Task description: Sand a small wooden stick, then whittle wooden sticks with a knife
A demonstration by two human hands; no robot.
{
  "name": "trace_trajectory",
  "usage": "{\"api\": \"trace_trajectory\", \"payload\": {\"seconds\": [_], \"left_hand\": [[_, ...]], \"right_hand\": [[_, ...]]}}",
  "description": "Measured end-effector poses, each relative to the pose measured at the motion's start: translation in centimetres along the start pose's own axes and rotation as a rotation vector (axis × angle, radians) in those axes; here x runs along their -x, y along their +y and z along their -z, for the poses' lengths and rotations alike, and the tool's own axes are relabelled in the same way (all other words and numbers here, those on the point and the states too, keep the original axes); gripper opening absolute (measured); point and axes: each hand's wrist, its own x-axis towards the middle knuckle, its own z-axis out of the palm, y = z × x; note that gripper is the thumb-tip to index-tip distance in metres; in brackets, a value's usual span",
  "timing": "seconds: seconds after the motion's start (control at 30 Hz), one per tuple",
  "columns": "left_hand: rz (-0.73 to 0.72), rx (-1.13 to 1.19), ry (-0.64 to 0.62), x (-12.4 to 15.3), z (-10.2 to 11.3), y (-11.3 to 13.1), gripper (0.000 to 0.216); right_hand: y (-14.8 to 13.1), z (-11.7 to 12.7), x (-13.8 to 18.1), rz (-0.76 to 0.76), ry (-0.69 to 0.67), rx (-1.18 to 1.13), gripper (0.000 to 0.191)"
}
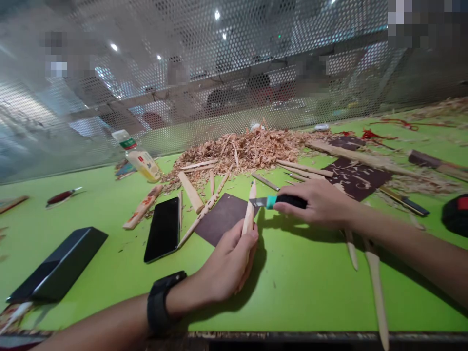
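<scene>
My left hand [226,265], with a black watch band on the wrist, is closed around a pale wooden stick [250,207] that points up and away from me. My right hand [321,202] grips a utility knife [281,200] with a black and teal handle; its short blade rests against the stick just below the pointed tip. Both hands hover over the green table [300,287], near a dark brown sandpaper sheet [223,217].
A heap of wood shavings [248,148] lies at the back by a perforated metal screen. Several carved sticks, a black phone [163,229], a black box [60,265], a glue bottle [141,158] and another dark sheet [354,178] lie around. Two long sticks [376,287] rest under my right forearm.
</scene>
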Motion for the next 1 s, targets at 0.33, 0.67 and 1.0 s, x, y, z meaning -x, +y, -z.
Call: {"api": "trace_trajectory", "payload": {"seconds": [0.33, 0.67, 1.0], "left_hand": [[-0.108, -0.039, 0.075, -0.3, 0.6, -1.1, 0.035], [-0.087, -0.126, -0.027, 0.7, 0.8, -1.5, 0.037], [0.014, 0.185, -0.028, -0.7, 0.6, -1.8, 0.041]], "right_hand": [[-1.4, -0.7, 0.5, 0.162, -0.036, -0.056, 0.049], [4.5, 0.5, 0.3, -0.177, 0.107, 0.097, 0.068], [0.1, 0.1, 0.5, 0.06, -0.035, -0.035, 0.057]]}}
